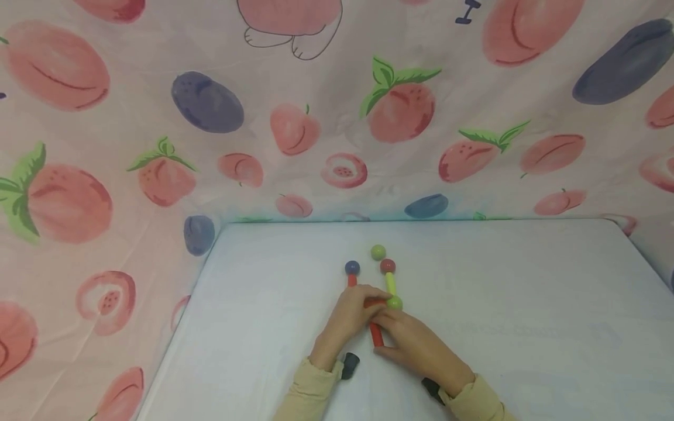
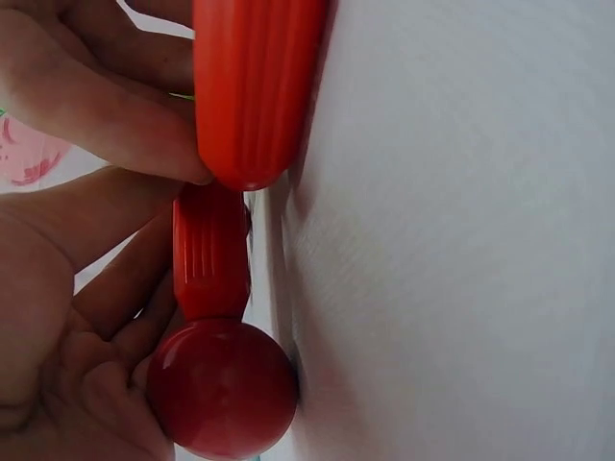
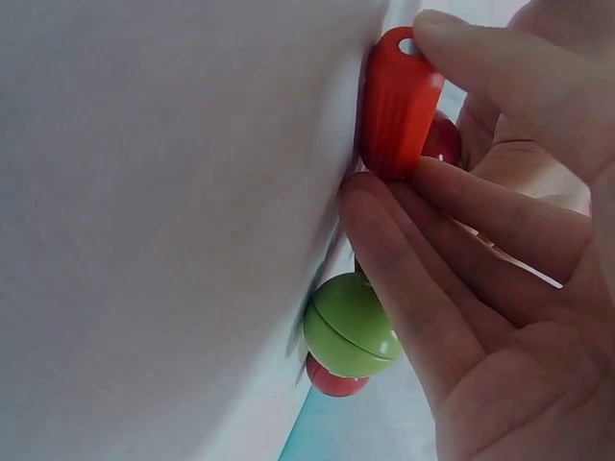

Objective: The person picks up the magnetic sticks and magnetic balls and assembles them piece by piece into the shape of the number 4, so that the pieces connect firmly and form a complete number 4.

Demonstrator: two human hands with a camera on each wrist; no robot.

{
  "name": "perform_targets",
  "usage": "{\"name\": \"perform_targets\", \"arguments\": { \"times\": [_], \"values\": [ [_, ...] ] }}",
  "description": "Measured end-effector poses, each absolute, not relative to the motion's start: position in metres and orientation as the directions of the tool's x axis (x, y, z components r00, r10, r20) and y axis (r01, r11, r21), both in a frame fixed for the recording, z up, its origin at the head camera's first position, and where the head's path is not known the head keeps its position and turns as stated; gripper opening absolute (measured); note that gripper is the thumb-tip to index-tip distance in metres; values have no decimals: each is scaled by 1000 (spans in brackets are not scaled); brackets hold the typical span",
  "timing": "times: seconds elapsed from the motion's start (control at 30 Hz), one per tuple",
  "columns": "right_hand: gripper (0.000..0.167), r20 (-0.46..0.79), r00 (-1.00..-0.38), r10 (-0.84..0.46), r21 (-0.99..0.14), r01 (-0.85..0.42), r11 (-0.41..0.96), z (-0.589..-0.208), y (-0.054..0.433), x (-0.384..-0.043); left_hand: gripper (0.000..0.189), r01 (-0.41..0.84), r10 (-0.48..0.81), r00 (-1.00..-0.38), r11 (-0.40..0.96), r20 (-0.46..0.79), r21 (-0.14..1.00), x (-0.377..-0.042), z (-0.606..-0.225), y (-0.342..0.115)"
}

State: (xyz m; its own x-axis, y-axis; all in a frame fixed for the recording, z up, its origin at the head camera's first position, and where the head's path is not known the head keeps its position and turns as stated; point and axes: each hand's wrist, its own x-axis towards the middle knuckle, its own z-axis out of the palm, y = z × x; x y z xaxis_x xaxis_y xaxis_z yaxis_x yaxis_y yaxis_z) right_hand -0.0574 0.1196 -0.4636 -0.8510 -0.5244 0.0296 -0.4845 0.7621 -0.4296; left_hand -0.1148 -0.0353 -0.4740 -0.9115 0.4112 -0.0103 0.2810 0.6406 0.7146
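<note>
In front of me my right hand [image 1: 416, 341] pinches a short red rod [image 1: 376, 334] lengthwise, thumb at its near end and fingertips at the far end. That rod [image 3: 402, 106] has a small hole in the end by the thumb. My left hand [image 1: 351, 313] pinches a second red rod [image 2: 209, 254], which meets a red ball [image 2: 223, 389] beside the palm. Past the left fingertips lies a green ball [image 1: 394, 303], joined by a yellow rod [image 1: 390, 285] to another red ball [image 1: 387, 266]. A blue ball [image 1: 352, 268] caps a red rod [image 1: 352, 280] partly under the left hand.
A loose green ball [image 1: 378, 252] lies farther back on the white table [image 1: 526, 304]. Fruit-printed cloth [image 1: 337, 128] hangs behind the table and along its left side. Dark wrist devices [image 1: 350, 366] sit by both beige sleeves [image 1: 310, 389].
</note>
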Motion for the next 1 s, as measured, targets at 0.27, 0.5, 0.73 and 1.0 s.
{"name": "perform_targets", "arguments": {
  "times": [0.27, 0.5, 0.73, 1.0],
  "values": [
    [56, 18, -859, -512, -433, -468, 770, -465, 121, -58, 26, 278, 410, -912, 637, -10, 719, -114, -475, -35],
    [55, 63, -873, -483, -417, -463, 782, -460, 131, -58, 27, 282, 410, -912, 625, 1, 728, -113, -474, -36],
    [50, 45, -893, -448, -433, -422, 796, -451, 136, -61, 27, 307, 416, -909, 631, 23, 713, -114, -476, -36],
    [46, 43, -907, -419, -420, -397, 816, -447, 140, -62, 27, 347, 427, -902, 623, 68, 701, -115, -477, -35]
  ]
}}
